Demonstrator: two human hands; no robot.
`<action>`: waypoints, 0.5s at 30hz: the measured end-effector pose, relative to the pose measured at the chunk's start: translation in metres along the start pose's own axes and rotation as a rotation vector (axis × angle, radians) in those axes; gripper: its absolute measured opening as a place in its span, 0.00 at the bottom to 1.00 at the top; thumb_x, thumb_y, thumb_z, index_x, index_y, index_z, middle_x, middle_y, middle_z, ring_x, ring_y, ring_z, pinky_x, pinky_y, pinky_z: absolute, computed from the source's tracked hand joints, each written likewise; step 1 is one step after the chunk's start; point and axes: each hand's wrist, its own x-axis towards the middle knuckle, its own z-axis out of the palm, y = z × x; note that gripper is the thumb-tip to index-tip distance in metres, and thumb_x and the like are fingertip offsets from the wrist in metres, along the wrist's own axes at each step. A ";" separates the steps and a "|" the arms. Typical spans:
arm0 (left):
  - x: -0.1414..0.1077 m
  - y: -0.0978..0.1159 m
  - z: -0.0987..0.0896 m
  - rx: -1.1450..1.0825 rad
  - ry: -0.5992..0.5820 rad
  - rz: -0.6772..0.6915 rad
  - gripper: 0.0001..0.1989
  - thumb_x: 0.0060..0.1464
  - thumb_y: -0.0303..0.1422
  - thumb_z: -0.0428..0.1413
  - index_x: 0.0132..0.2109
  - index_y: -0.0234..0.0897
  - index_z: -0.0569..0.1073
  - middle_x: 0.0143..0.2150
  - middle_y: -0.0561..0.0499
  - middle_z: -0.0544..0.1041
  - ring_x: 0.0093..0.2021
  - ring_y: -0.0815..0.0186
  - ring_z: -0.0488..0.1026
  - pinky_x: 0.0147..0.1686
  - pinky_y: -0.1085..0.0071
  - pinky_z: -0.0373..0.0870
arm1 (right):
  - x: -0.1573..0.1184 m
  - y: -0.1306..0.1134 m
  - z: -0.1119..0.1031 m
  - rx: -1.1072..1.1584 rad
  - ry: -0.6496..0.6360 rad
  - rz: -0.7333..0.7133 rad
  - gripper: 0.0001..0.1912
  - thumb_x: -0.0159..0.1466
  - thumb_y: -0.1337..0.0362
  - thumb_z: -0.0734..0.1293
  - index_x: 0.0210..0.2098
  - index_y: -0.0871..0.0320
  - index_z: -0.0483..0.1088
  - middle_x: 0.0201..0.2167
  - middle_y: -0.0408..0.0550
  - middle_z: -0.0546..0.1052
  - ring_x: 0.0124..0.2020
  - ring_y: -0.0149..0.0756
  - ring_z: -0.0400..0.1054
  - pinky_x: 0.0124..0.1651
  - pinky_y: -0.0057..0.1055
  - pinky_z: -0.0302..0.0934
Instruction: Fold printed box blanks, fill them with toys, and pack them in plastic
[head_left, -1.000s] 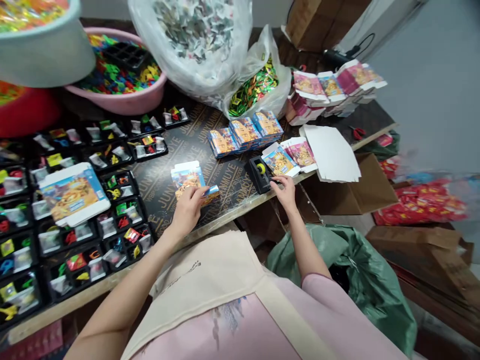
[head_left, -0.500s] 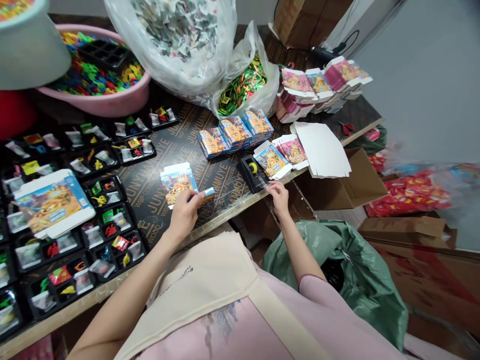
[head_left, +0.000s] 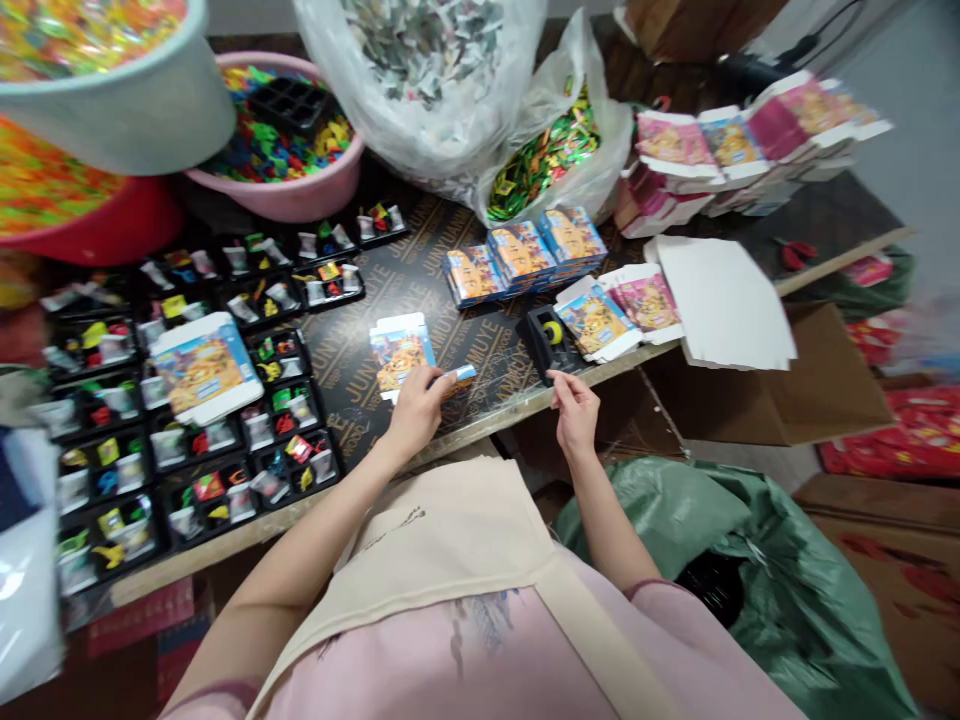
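Note:
My left hand is closed on a small blue box near the table's front edge, its fingers also over the lower right of a flat printed carton. My right hand is pinched just in front of a black tape dispenser; what sits between its fingertips is too small to make out. Right of the dispenser lie a blue printed carton and a pink one. Stacks of finished-looking blue boxes stand behind the dispenser.
Filled black trays cover the left, with a large carton on top. Behind are a pink tub, plastic bags and pink cartons. White sheets and red scissors lie right; a green sack is below.
The view has shifted left, so the table's contents appear further right. My right hand remains pinched near the dispenser, and my left hand still holds the small box.

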 end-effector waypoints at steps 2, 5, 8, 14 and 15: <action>-0.001 0.000 -0.002 0.005 -0.017 0.009 0.14 0.65 0.25 0.45 0.50 0.39 0.72 0.40 0.46 0.72 0.40 0.62 0.69 0.41 0.65 0.67 | -0.018 -0.019 0.028 0.108 -0.286 0.150 0.18 0.56 0.50 0.72 0.39 0.56 0.80 0.16 0.37 0.64 0.18 0.27 0.51 0.23 0.28 0.47; -0.002 0.000 -0.002 -0.014 -0.022 0.013 0.12 0.66 0.27 0.45 0.53 0.38 0.68 0.41 0.46 0.72 0.40 0.61 0.69 0.42 0.64 0.68 | -0.034 -0.040 0.064 0.216 -0.588 0.322 0.20 0.55 0.49 0.73 0.38 0.57 0.81 0.12 0.34 0.58 0.15 0.24 0.46 0.21 0.28 0.41; -0.003 -0.002 -0.001 -0.032 -0.015 0.028 0.11 0.66 0.27 0.44 0.52 0.38 0.67 0.41 0.46 0.72 0.40 0.62 0.69 0.42 0.64 0.68 | -0.035 -0.044 0.083 0.291 -0.679 0.408 0.20 0.53 0.48 0.73 0.36 0.58 0.81 0.10 0.32 0.56 0.14 0.23 0.43 0.20 0.27 0.38; -0.003 -0.001 -0.005 0.008 -0.063 0.069 0.15 0.64 0.24 0.44 0.51 0.40 0.71 0.43 0.45 0.72 0.42 0.61 0.68 0.42 0.65 0.66 | -0.029 -0.040 0.087 0.368 -0.724 0.481 0.19 0.53 0.48 0.74 0.33 0.59 0.78 0.09 0.31 0.55 0.13 0.20 0.40 0.17 0.24 0.37; -0.001 0.000 -0.005 0.014 -0.070 0.061 0.15 0.64 0.25 0.45 0.51 0.40 0.73 0.43 0.45 0.72 0.42 0.61 0.68 0.42 0.64 0.66 | -0.028 -0.039 0.087 0.358 -0.716 0.480 0.20 0.52 0.47 0.75 0.32 0.58 0.78 0.09 0.31 0.56 0.12 0.20 0.41 0.17 0.24 0.38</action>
